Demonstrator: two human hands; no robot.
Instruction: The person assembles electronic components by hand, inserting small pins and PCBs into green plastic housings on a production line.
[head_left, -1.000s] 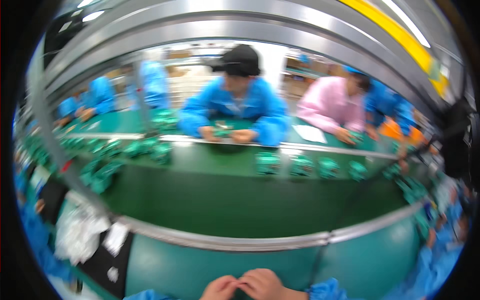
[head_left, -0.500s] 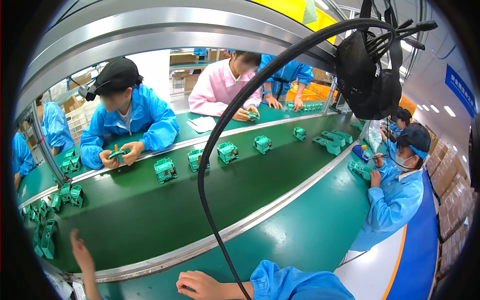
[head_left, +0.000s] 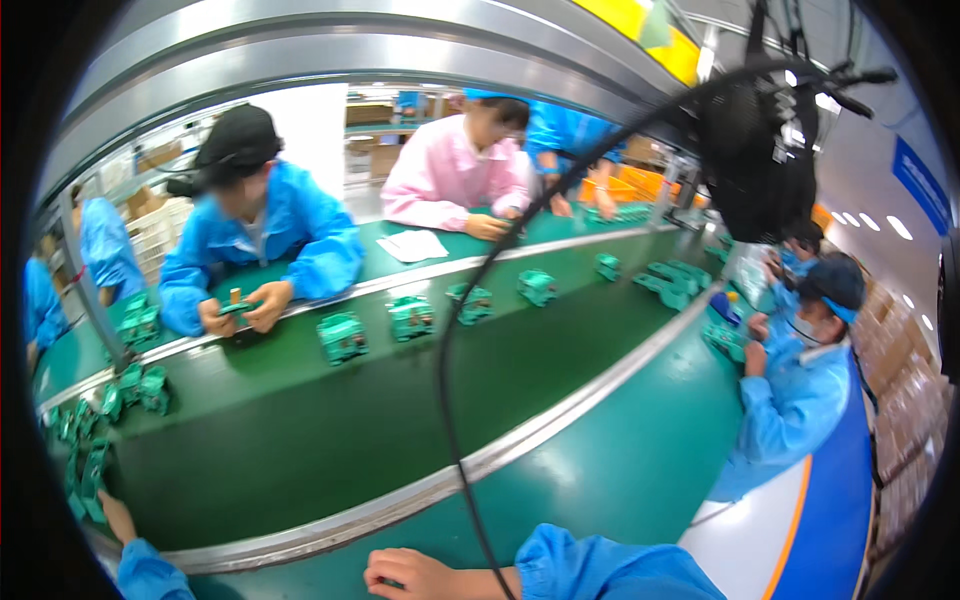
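At the far left, my left hand [head_left: 118, 516] reaches over the belt, its fingers stretched out to the near end of a long green plastic housing [head_left: 95, 478]. The fingertips seem to touch its edge, and the housing lies on the belt beside another like it. My right hand [head_left: 408, 573] rests on the near green tabletop [head_left: 560, 490], its fingers curled in with nothing visible in them. Several boxy green plastic assemblies [head_left: 342, 338] sit in a row along the belt's far side, away from both hands.
A dark green conveyor belt [head_left: 330, 440] crosses in front, with a metal rail [head_left: 500, 455] on its near edge. A black cable [head_left: 447, 400] hangs across the view. Across the belt, a person in blue [head_left: 265, 230] holds a green part. Another person [head_left: 790, 400] works at right.
My left hand has moved left and down to the long green housing, and its blue sleeve has come into view. My right hand keeps its place on the tabletop. The view has shifted slightly.
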